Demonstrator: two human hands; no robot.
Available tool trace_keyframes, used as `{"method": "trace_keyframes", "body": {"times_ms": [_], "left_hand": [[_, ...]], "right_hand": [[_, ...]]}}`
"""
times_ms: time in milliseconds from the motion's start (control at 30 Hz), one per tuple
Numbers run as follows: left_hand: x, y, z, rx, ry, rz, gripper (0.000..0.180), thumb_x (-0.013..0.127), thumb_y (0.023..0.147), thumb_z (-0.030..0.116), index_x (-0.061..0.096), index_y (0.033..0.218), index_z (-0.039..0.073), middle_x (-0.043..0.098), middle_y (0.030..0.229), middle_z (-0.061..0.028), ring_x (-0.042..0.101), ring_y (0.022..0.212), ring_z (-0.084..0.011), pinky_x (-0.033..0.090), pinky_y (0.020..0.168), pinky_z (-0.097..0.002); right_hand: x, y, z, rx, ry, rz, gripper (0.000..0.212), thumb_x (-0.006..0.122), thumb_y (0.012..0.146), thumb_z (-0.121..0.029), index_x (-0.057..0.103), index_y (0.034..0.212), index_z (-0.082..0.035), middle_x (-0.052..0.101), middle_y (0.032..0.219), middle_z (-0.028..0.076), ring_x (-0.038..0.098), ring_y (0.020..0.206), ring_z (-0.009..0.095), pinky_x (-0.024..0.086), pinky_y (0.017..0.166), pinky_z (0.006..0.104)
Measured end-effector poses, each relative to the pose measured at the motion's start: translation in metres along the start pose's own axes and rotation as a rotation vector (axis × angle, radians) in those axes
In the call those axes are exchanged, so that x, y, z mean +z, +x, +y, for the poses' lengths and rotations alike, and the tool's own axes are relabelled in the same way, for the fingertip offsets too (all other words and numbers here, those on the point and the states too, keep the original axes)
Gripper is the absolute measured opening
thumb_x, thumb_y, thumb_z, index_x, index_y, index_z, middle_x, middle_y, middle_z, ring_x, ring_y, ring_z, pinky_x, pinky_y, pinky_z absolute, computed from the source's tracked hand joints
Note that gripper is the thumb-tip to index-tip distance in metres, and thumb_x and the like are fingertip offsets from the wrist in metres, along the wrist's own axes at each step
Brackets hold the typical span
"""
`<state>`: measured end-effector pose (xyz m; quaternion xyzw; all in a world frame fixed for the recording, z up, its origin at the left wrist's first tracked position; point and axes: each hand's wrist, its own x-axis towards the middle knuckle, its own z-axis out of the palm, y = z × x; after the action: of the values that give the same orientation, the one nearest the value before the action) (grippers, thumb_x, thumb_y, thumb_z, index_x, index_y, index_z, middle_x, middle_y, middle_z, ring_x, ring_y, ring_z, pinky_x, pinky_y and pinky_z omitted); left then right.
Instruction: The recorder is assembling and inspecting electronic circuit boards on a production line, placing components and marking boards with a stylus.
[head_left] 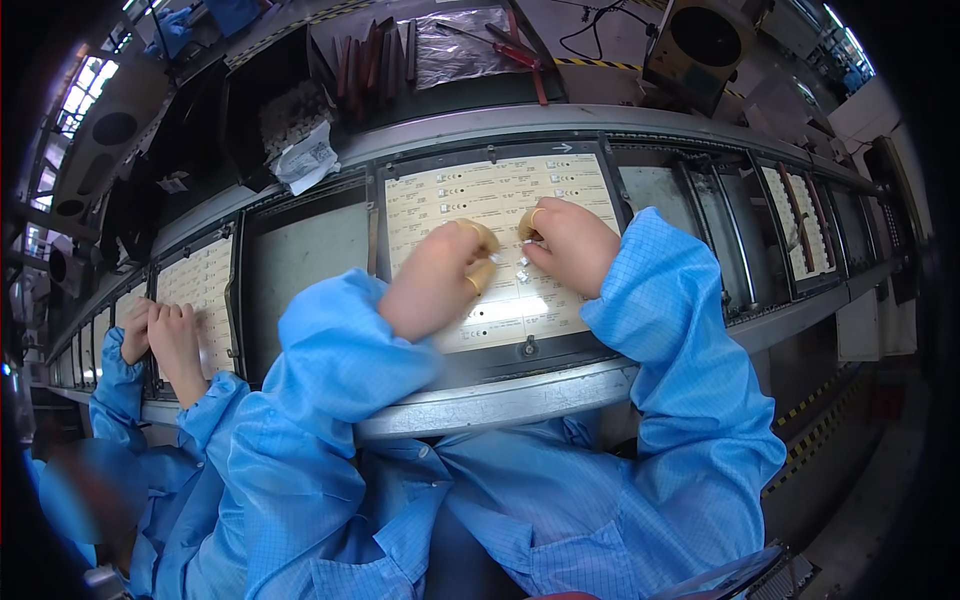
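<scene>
A cream-coloured circuit board panel [415,205] with rows of small printed marks lies in a dark frame in front of me. Over its middle, my left hand [430,275] is bent, its thumb and finger in yellow finger cots and curled toward each other. A tiny white bit shows by those fingertips, too small to name. My right hand [575,240] is closed in a pinch just to the right, also with a yellow finger cot; whatever it grips is hidden. Small white components [523,270] sit on the panel between both hands.
A metal conveyor rail [500,402] runs along my side. More panels stand left and right [800,225]. A co-worker's hands [170,340] work at the left panel. Beyond the line are a black bin of small white parts [295,115], a white bag [305,160] and a red-handled tool [518,57].
</scene>
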<state>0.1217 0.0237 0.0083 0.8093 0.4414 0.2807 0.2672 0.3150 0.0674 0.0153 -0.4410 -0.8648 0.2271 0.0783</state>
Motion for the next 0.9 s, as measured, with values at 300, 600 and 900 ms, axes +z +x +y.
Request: {"method": "trace_keyframes", "body": {"times_ms": [300,600,900], "left_hand": [[-0.027,-0.006,-0.025,-0.017,0.246,-0.010,0.016,0.063,0.079,0.010,0.063,0.093,0.002,0.060,0.085,-0.0174,0.060,0.074,-0.0319,0.050,0.068,-0.0353],[-0.027,0.000,-0.010,-0.244,0.282,-0.026,0.016,0.064,0.078,0.010,0.064,0.090,-0.001,0.060,0.085,-0.0189,0.060,0.076,-0.0343,0.049,0.071,-0.0373],[-0.031,0.013,-0.003,-0.197,0.431,-0.150,0.011,0.055,0.074,0.001,0.060,0.082,-0.004,0.060,0.086,-0.0205,0.059,0.083,-0.0363,0.049,0.076,-0.0403]], "right_hand": [[0.002,-0.005,0.000,-0.153,-0.209,0.143,0.014,0.056,0.075,-0.004,0.059,0.088,0.002,0.058,0.083,0.015,0.057,0.086,0.032,0.047,0.078,0.0383],[-0.023,-0.047,0.019,-0.108,-0.022,0.337,0.013,0.060,0.078,-0.005,0.059,0.091,-0.001,0.057,0.085,0.014,0.058,0.079,0.031,0.047,0.070,0.0365],[-0.027,-0.066,0.024,-0.046,0.018,0.363,0.014,0.059,0.080,-0.002,0.059,0.094,-0.001,0.058,0.087,0.012,0.058,0.077,0.028,0.048,0.067,0.0322]]}}
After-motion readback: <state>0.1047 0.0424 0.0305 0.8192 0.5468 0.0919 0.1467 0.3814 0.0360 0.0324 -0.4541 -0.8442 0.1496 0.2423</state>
